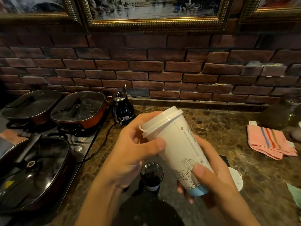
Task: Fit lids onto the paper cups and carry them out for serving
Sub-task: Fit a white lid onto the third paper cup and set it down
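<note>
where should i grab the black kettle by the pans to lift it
Probably by the kettle handle, though the view doesn't show it clearly. Come from the right, over bare counter; the pans crowd its left. Mind the cord trailing off its base.

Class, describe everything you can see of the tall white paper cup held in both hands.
The tall white paper cup has a blue band at its base and line drawings with small print on its side. It is tilted, top toward the left, above the brown marble counter. A white plastic lid sits on its rim. The left hand grips near the top; the right hand holds the base.
</note>
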The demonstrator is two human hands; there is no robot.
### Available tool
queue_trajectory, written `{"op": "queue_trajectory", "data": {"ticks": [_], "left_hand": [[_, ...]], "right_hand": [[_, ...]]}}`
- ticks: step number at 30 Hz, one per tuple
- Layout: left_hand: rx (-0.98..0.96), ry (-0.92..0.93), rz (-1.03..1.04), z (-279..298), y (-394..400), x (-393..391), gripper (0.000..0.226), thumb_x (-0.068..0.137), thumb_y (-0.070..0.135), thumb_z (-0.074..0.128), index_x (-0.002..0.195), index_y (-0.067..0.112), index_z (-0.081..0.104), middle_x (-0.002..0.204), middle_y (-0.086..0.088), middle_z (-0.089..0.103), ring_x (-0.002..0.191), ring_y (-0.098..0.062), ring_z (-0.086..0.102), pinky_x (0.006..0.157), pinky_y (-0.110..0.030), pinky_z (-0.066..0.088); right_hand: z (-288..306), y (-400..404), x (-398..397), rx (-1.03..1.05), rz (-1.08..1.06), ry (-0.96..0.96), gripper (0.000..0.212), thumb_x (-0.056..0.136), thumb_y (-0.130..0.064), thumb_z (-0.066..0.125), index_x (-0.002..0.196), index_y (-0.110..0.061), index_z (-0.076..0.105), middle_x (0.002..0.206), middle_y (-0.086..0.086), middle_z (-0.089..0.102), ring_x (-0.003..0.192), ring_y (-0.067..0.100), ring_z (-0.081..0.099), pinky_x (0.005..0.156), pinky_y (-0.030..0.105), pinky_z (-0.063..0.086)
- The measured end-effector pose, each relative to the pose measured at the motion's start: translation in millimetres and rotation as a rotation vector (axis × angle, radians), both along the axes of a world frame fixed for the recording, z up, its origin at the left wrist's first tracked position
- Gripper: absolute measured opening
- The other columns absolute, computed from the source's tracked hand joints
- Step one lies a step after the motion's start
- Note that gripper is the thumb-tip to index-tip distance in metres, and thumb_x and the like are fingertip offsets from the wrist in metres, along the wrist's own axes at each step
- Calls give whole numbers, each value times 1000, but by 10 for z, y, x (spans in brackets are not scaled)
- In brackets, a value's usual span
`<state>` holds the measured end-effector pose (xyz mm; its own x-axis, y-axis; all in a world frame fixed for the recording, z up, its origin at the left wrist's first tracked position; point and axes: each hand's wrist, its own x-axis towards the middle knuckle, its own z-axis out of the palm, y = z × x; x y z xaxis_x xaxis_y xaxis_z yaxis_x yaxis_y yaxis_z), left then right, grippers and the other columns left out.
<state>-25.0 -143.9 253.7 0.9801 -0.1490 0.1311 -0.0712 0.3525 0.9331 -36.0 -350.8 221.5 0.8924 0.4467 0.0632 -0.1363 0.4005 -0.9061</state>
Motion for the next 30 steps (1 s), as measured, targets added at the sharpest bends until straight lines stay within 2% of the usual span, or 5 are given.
{"op": "queue_trajectory", "data": {"ticks": [8, 13, 16, 25, 30], "left_hand": [[-46, 14, -4, -3, -70, 7, 73, 54, 32, 96, 120, 25, 67, 112, -5, 72, 104, -27, 70, 73, -39, 60], [9, 13, 120, -12, -99, 11, 57, 60, 18, 88, 113, 29, 71, 106, -1, 74, 98, -22, 73, 71, -31, 59], [38, 12, 120, -5, -117, 7, 59, 60, 22, 89, 116, 30, 69, 109, -2, 73, 102, -24, 72, 71, -32, 59], [-66, 25, -8, -12, -75, 0, 77, 52, 32, 97, 121, 24, 65, 112, -8, 71, 104, -29, 69, 75, -37, 59], [-26, 0, 120, -12, -100, -1, 68, 54, 25, 95, 116, 28, 68, 108, -4, 72, 101, -24, 71, 72, -33, 60]], "right_hand": [[-97, 62, 13, 457, 381, 407, 56, 94, -38, 65, 142, -25, 39, 110, 26, 67, 71, 33, 68, 51, 29, 57], [-22, 130, -7, -430, -284, -192, 68, 66, -52, 80, 127, -50, 51, 120, -20, 63, 102, 3, 67, 62, 16, 57], [-5, 184, -59, -517, -398, -364, 70, 64, -53, 78, 125, -57, 45, 119, -32, 56, 109, -7, 58, 67, 8, 53], [68, 115, -64, 399, 392, 486, 56, 79, -48, 77, 125, -18, 67, 100, 19, 72, 64, 26, 68, 46, 26, 53], [94, 128, -24, -307, -180, -46, 66, 63, -62, 78, 122, -44, 56, 114, -10, 69, 91, 13, 72, 57, 21, 58]]}}
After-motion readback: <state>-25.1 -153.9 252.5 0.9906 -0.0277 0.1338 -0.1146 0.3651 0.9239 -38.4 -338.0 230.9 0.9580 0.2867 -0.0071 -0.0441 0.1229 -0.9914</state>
